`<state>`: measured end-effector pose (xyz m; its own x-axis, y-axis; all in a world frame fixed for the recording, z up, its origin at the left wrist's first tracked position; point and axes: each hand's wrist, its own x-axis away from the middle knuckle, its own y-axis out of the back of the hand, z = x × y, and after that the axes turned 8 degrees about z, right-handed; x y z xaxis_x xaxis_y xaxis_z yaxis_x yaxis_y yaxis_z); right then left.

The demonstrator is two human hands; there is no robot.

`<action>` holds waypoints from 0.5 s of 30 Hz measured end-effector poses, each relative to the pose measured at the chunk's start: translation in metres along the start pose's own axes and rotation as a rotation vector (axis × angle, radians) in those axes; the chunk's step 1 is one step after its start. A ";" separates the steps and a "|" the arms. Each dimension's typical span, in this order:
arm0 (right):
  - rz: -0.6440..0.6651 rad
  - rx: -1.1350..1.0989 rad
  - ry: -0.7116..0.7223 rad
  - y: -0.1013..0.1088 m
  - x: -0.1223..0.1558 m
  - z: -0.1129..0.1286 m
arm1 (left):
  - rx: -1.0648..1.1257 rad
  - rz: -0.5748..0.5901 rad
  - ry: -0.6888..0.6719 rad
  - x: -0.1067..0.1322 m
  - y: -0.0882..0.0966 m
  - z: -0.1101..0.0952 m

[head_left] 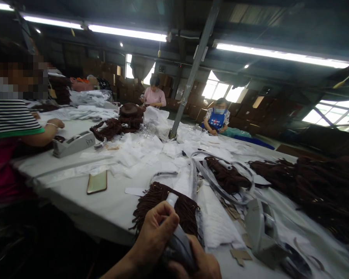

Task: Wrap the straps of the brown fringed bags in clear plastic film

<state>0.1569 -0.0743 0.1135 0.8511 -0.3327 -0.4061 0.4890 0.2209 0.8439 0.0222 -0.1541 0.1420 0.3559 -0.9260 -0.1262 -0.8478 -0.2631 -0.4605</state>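
My left hand (158, 232) is closed round a dark strap-like piece wrapped in clear plastic (174, 228), just above a brown fringed bag (163, 205) lying on the white table (113, 209). My right hand (200, 263) sits low at the frame's bottom edge, its fingers curled on the dark lower end of the same piece. A second brown fringed bag in clear plastic (227, 176) lies a little farther right.
A grey tape dispenser (263, 232) stands right of my hands, another tape dispenser (74, 143) at the far left. A phone (97, 182) lies on the table. A heap of brown fringe (317, 186) fills the right. Three other people work at the table. A metal pole (189, 81) rises mid-table.
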 end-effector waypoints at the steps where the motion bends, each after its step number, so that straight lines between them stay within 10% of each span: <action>1: 0.001 -0.003 -0.016 0.002 -0.002 0.000 | 0.089 -0.020 -0.016 -0.002 0.001 0.003; 8: 0.050 0.093 0.091 -0.002 0.004 -0.011 | -0.536 0.300 0.138 -0.003 0.008 -0.020; 15: -0.075 -0.096 -0.127 -0.002 -0.002 0.000 | 0.041 -0.069 0.045 -0.004 -0.005 0.000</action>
<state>0.1545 -0.0746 0.1126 0.7837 -0.4634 -0.4136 0.5710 0.2754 0.7734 0.0249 -0.1488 0.1453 0.3939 -0.9176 -0.0541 -0.8049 -0.3160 -0.5022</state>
